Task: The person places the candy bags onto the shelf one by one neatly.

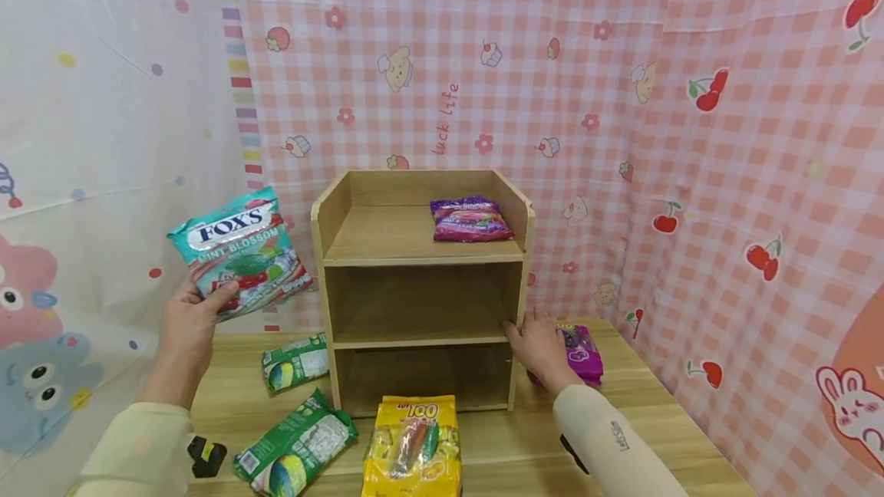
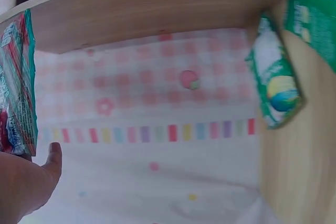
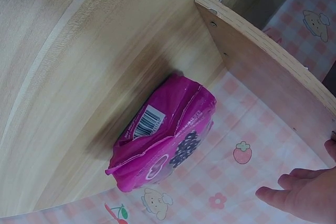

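Note:
My left hand point(image 1: 189, 328) holds up a teal and red FOX'S Mint Blossom candy bag point(image 1: 242, 251), thumb on its front, left of a wooden shelf point(image 1: 424, 251). The left wrist view shows the same candy bag point(image 2: 18, 87) edge-on beside the hand point(image 2: 29, 184). My right hand point(image 1: 542, 347) is at the shelf's right side panel, with the thumb at its front edge. In the right wrist view that hand's point(image 3: 304, 195) fingers look fairly straight and hold nothing. A purple candy bag point(image 1: 473, 219) lies on the shelf's top level.
Two green bags, one by the shelf's left side point(image 1: 295, 363) and one nearer point(image 1: 297, 447), lie on the table. A yellow bag point(image 1: 412, 447) stands in front of the shelf. A magenta bag point(image 3: 165, 132) is right of it. Patterned curtains point(image 1: 442, 60) hang behind.

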{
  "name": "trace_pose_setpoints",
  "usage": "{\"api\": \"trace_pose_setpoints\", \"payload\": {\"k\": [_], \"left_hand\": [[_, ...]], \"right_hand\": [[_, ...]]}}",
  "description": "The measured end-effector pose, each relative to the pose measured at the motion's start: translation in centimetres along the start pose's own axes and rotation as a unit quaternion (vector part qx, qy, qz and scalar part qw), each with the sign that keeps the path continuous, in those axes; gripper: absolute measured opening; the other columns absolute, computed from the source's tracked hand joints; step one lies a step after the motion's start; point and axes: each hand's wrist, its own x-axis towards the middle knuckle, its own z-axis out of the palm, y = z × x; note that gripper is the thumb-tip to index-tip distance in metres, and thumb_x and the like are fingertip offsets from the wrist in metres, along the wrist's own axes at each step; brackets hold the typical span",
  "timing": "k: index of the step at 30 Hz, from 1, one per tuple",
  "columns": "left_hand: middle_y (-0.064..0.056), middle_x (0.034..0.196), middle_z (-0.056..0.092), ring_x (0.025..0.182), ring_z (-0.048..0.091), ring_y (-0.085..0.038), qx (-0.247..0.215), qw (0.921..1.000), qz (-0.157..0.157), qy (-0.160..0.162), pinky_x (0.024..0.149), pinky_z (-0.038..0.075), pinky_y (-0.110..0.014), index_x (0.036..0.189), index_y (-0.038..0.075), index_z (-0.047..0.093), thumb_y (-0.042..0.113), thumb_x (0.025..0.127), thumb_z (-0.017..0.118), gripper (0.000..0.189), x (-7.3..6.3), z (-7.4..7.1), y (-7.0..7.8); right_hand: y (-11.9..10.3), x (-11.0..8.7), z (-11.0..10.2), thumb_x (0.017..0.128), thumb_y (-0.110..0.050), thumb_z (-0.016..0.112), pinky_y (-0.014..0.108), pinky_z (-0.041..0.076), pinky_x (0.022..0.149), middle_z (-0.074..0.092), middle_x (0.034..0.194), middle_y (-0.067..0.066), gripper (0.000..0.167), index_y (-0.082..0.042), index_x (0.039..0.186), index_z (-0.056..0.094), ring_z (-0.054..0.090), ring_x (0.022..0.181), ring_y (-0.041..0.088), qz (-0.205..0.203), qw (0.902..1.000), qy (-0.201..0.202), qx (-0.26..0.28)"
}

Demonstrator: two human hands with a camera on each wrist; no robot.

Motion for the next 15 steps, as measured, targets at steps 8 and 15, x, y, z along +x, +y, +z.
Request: {"api": "trace_pose_setpoints", "payload": {"k": [8,15], "left_hand": [[0.007,0.113,0.070,0.108,0.062,-0.008,-0.092,0.9949,0.041,0.000,0.083,0.051,-0.015,0.129,0.010,0.066,0.014,0.085,0.078,0.046,0.3,1.7,3.7],[0.004,0.123,0.068,0.116,0.058,-0.012,-0.072,0.9954,0.053,-0.035,0.087,0.049,-0.015,0.137,0.008,0.060,0.018,0.086,0.078,0.055,0.4,4.2,5.8]], "right_hand": [[-0.1,-0.1,-0.2,0.102,-0.040,0.047,0.067,0.021,0.110,0.029,0.154,0.030,0.067,0.012,0.144,0.040,0.027,0.142,0.047,-0.001,1.0000,0.000,0.004],[-0.1,-0.2,-0.2,0.102,-0.040,0.046,0.067,0.021,0.110,0.028,0.154,0.030,0.067,0.012,0.143,0.040,0.027,0.142,0.046,-0.001,1.0000,-0.004,0.002]]}}
